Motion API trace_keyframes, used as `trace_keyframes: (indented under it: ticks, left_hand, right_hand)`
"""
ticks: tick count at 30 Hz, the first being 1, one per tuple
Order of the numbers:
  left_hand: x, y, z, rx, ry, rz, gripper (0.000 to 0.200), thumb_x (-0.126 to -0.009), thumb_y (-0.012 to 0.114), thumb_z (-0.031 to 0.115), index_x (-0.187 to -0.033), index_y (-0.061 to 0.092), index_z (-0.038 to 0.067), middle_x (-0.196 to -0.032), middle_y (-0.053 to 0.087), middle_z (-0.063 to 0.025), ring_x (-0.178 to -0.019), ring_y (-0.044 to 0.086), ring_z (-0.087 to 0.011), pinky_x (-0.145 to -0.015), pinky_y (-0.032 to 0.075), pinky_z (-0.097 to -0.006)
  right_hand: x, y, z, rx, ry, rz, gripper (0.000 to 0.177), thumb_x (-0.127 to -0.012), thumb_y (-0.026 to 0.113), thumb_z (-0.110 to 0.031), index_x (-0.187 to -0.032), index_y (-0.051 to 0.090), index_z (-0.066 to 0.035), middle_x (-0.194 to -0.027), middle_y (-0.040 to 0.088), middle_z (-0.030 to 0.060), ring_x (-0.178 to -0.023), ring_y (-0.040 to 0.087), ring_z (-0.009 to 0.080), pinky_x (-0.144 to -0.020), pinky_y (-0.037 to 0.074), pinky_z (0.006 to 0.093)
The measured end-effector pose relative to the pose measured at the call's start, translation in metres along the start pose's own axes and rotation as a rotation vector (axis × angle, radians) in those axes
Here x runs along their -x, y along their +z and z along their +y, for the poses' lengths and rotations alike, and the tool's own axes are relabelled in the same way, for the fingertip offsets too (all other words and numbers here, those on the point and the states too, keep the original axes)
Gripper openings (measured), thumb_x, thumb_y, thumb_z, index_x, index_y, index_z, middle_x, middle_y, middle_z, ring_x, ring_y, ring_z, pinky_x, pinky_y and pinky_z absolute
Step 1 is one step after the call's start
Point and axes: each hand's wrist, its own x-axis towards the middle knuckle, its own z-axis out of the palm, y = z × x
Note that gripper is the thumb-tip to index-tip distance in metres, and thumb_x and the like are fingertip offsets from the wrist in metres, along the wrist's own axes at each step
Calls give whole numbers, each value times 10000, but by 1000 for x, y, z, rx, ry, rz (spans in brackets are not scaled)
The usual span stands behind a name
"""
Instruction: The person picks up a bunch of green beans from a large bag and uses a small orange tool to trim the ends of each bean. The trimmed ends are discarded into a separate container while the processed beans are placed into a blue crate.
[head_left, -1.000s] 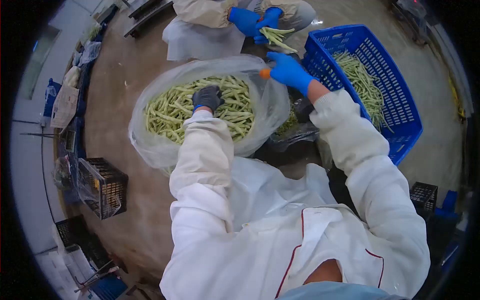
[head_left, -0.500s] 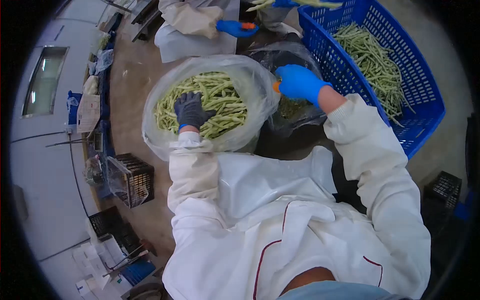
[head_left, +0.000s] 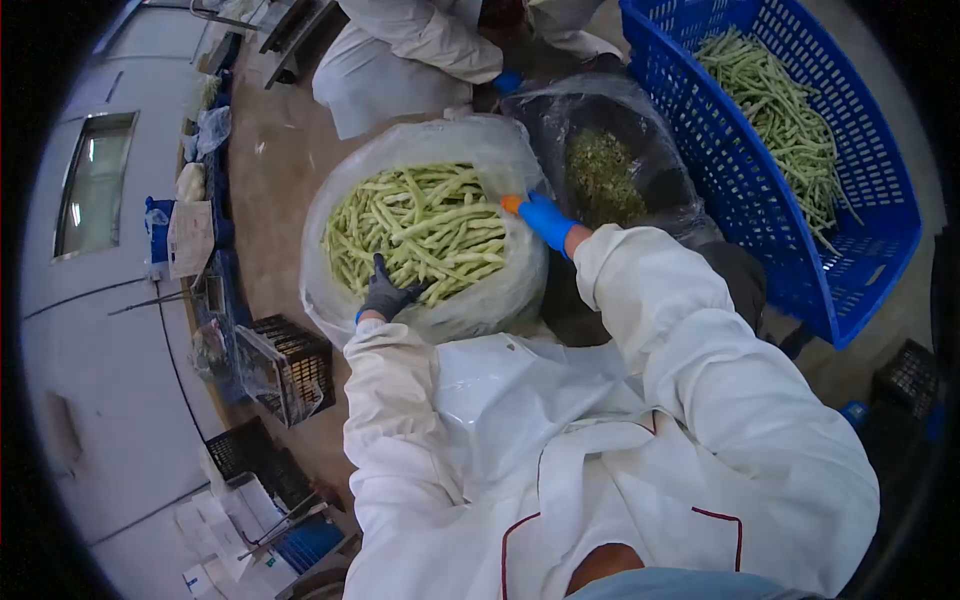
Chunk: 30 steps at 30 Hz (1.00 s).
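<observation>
My left hand (head_left: 388, 292), in a dark grey glove, lies at the near edge of the long green beans (head_left: 420, 230), fingers apart and gripping nothing that I can see. The beans fill a clear plastic bag (head_left: 325, 285) with its mouth folded wide. At the bag's right rim is my right hand (head_left: 548, 222) in a blue glove, closed around a small tool with an orange part (head_left: 512, 204). Its blade or tip, if any, cannot be made out.
Right of the beans, a dark plastic-lined container (head_left: 665, 150) holds green trimmings (head_left: 605, 175). A large blue crate (head_left: 745, 170) with more beans (head_left: 775, 110) stands beyond it. Across from me a co-worker's sleeve (head_left: 440, 40) reaches in. Black crates (head_left: 290, 365) stand at left.
My right hand has moved left and nearer, from over the trimmings to the bag's rim. My left hand has drawn back toward the near edge of the beans. The co-worker's hands have shifted.
</observation>
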Motion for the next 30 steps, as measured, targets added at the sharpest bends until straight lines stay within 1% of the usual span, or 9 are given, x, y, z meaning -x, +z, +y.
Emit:
trace_keyframes:
  ticks: [5,7,12,14,19,23,26,28,30]
  left_hand:
    - [20,-21,5,74,-48,-207,1201,-614,866,400,-1469,103,37,-1325,501,-188,-1170,533,-254,-979,435,-326]
    - [9,-11,-56,69,-32,-259,1059,-662,844,369,-1429,187,52,-1284,536,-160,-1143,547,-246,-955,451,-322]
    - [4,2,-94,-97,367,-208,674,-721,805,253,-1276,468,74,-1192,594,-113,-1046,589,-231,-869,488,-352]
    - [1,15,-109,337,274,-175,661,-714,807,276,-1258,487,80,-1176,608,-97,-1050,587,-227,-880,478,-353]
    - [38,-29,-12,-110,-93,-69,776,-599,823,429,-1245,567,85,-1192,626,-155,-1076,608,-300,-917,471,-381]
    - [45,-53,40,-409,-98,74,752,-593,785,464,-1218,588,95,-1152,623,-201,-1068,600,-352,-900,479,-442]
    - [68,-60,89,-394,134,330,681,-601,766,307,-1221,571,101,-1216,582,-184,-1162,534,-350,-1000,407,-426]
    - [69,-53,102,-466,576,469,872,-567,789,306,-1346,447,115,-1355,464,-188,-1290,402,-357,-1096,290,-436]
    - [85,-43,132,-523,642,340,993,-559,800,331,-1414,341,122,-1422,377,-178,-1345,317,-347,-1128,220,-445]
  right_hand:
    - [-43,40,28,182,-121,-39,648,-771,665,-503,-1163,612,11,-1143,634,210,-1072,597,329,-920,448,386]
    - [-29,57,14,87,-78,-212,636,-784,661,-476,-1197,592,2,-1168,622,216,-1082,593,325,-929,442,384]
    - [-86,112,97,-173,-166,-180,580,-821,657,-381,-1243,551,3,-1154,629,197,-1061,596,280,-918,441,373]
    - [-68,100,85,-264,-124,-160,554,-820,658,-359,-1216,562,15,-1104,647,179,-1007,604,260,-879,455,367]
    - [-44,55,58,-203,-146,196,308,-761,678,-219,-949,683,25,-867,687,120,-786,627,214,-710,486,355]
    - [-12,16,27,-180,-172,332,264,-720,680,-124,-943,688,19,-867,689,99,-759,631,226,-687,492,372]
    - [-6,6,20,-265,-192,343,262,-702,677,-56,-955,690,11,-882,691,94,-763,633,223,-692,494,374]
    - [1,0,8,-262,-275,380,279,-690,677,-26,-966,688,12,-890,691,91,-767,633,214,-694,496,369]
    - [3,-7,-7,-247,-315,396,290,-680,676,-5,-970,687,13,-893,692,88,-771,633,208,-697,496,363]
